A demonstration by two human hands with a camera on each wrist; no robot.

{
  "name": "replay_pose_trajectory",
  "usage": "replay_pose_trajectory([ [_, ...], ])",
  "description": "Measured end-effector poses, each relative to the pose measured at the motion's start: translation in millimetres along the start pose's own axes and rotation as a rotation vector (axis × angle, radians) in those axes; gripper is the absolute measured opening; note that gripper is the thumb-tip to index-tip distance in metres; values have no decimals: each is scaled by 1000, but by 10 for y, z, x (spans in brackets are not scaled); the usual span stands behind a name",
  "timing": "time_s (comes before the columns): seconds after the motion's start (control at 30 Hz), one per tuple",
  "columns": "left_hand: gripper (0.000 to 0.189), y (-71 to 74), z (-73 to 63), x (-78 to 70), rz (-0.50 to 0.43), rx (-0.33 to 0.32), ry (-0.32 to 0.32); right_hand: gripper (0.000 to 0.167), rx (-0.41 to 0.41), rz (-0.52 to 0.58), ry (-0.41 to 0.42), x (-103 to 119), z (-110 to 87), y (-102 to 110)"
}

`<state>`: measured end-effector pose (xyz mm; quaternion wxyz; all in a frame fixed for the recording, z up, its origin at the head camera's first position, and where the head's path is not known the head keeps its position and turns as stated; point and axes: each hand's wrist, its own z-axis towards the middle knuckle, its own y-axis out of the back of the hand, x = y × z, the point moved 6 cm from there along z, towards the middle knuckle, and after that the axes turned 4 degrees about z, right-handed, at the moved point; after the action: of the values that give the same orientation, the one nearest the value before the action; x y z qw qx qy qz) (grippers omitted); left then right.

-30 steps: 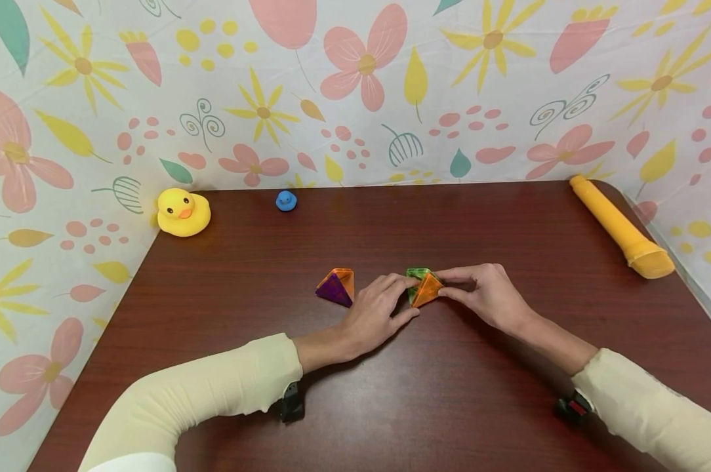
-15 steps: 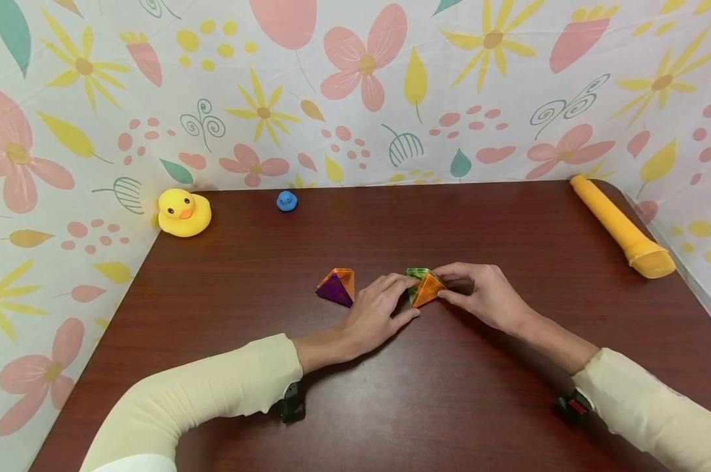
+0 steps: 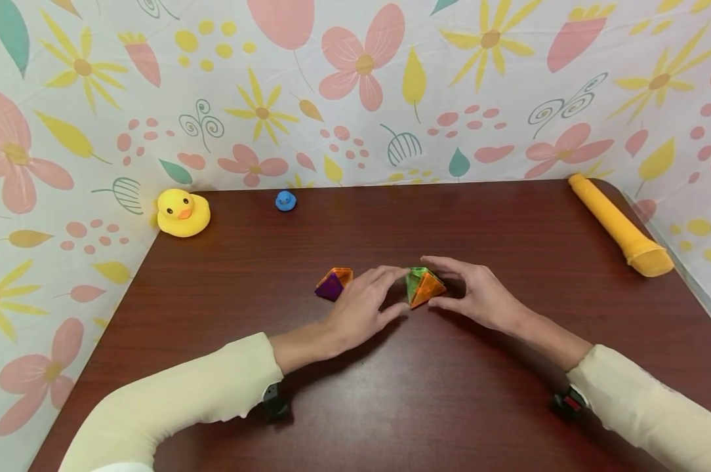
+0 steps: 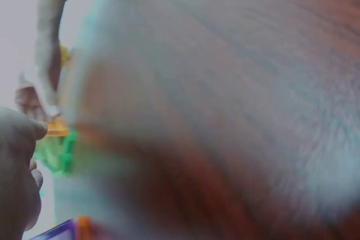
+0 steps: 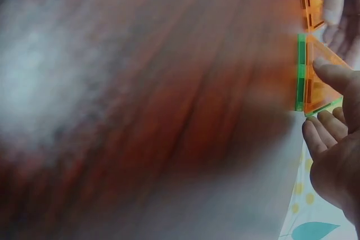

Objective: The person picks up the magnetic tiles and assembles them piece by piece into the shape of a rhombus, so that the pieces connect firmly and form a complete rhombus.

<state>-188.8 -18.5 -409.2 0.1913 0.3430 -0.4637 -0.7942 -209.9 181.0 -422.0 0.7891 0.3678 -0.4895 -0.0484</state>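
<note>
A small pyramid of see-through green and orange magnetic tiles [image 3: 427, 288] stands on the dark wooden table [image 3: 355, 229], between the two hands. My right hand [image 3: 488, 294] is at its right side, fingers and thumb spread loosely around it; in the right wrist view the thumb overlaps the pyramid's orange tile [image 5: 323, 91]. At the pyramid's left is my left hand [image 3: 361, 307], its fingers relaxed and holding nothing. Partly hidden behind that hand sits a second tile pyramid, purple and orange [image 3: 330, 286].
At the back left sit a yellow rubber duck [image 3: 183, 213] and a small blue duck [image 3: 285, 200]. A yellow toy microphone [image 3: 621, 226] lies near the right edge. A flower-printed curtain [image 3: 355, 98] hangs behind the table.
My left hand has drawn back left and away from the green and orange pyramid. My right hand's fingers have spread wider and loosened from it. The pyramid stays in place.
</note>
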Motion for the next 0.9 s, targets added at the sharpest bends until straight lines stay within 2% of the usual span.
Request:
replay_pose_trajectory([
  [0.17,64,320,-17,26,46,-68,-37,89,28,-8,9,19,36,-47],
  [0.3,74,527,-31,139,57,-65,-49,91,51,13,3,19,59,-86],
  [0.47,95,692,-75,383,-9,-44,-50,90,67,7,-12,18,84,-119],
  [0.6,102,712,-148,637,-113,-18,-4,89,68,-13,-17,26,100,-131],
  [0.77,101,598,-258,923,-289,63,55,83,76,1,-29,16,111,-159],
  [0.9,98,495,-351,1073,-287,127,95,79,81,10,-38,3,113,-181],
])
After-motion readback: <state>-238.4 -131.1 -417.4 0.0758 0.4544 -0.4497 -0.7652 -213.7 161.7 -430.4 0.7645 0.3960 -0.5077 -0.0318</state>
